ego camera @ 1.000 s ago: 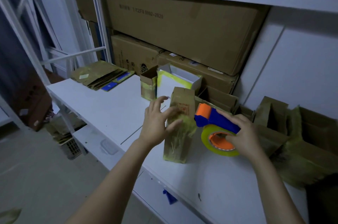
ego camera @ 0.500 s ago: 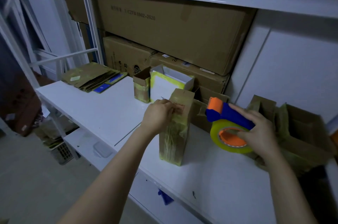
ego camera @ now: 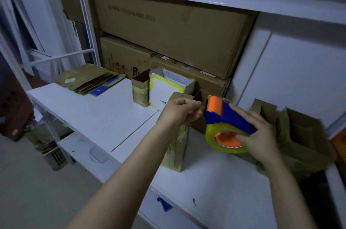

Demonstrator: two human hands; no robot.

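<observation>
Tabletop (ego camera: 104, 116): white carton (ego camera: 164, 90) just behind box (ego camera: 176, 146)

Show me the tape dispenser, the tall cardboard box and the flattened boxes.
tape dispenser (ego camera: 236, 123), head view, blue handle.
tall cardboard box (ego camera: 177, 151), head view, taped front face.
flattened boxes (ego camera: 88, 79), head view, top sheet.

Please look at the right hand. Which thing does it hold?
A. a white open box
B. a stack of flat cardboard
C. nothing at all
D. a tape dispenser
D: the right hand has its fingers round the blue and orange tape dispenser with a yellow roll, just right of the top of the tall box.
</observation>
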